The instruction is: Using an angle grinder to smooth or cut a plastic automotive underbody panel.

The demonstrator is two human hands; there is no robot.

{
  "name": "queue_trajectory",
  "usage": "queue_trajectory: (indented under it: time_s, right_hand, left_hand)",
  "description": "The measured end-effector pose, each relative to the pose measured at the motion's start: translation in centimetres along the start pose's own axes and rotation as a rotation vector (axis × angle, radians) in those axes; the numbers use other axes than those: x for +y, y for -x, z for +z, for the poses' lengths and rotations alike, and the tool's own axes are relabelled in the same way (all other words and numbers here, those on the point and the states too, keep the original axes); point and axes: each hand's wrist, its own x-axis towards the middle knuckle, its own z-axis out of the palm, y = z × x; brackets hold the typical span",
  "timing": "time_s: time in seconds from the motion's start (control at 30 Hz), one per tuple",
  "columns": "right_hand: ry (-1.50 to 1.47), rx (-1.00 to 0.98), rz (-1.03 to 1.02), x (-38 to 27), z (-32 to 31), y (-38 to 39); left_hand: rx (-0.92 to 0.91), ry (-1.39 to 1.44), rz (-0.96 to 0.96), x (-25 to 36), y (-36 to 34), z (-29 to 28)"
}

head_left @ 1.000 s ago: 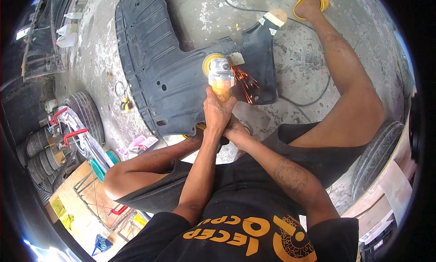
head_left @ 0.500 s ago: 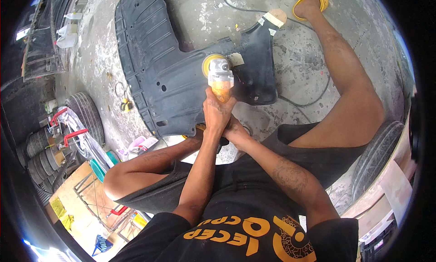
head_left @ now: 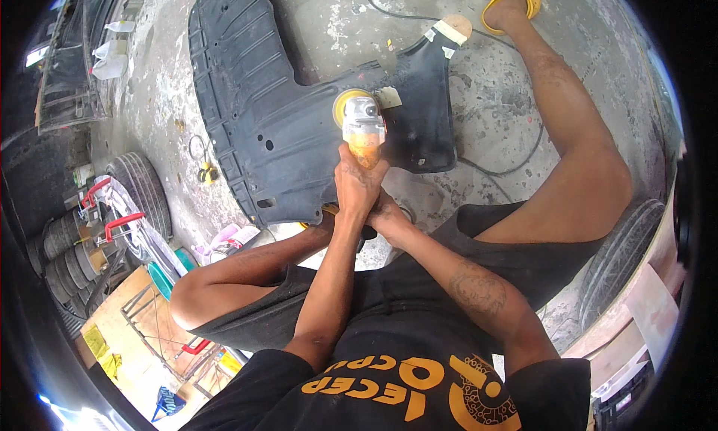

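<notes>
An angle grinder (head_left: 364, 136) with an orange body, silver head and yellow disc lies over a black ribbed plastic panel (head_left: 247, 79), which looks like a car's underbody shield. My left hand (head_left: 359, 180) wraps round the grinder's body just behind the head. Behind and to the right of it, my right hand (head_left: 389, 216) closes on the rear of the tool, its fingers partly hidden. The disc's edge shows at the panel's middle, beside a pale patch of tape (head_left: 390, 97); whether it touches the surface I cannot tell.
A dark cable (head_left: 523, 158) curves over the stained concrete floor at right. Tyres stand at left (head_left: 142, 188) and right (head_left: 621, 251). A wooden board (head_left: 127, 311) with a metal frame lies lower left, near red-handled clamps (head_left: 123, 225). My yellow-clogged foot (head_left: 516, 8) rests at upper right.
Almost nothing differs. The grinder's head seems turned very slightly, while both hands keep their hold and the panel stays in place.
</notes>
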Motion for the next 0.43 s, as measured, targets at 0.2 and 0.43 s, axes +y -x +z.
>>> queue_trajectory:
  time_s: [0.2,0.43]
  right_hand:
    - [-0.03,0.008,-0.006,0.2,0.1,-0.2]
    - [0.094,-0.019,0.01,0.0,0.1,0.0]
  left_hand:
    - [0.007,0.004,0.012,-0.2,0.0,-0.1]
    - [0.011,-0.012,-0.033,0.1,0.3,-0.5]
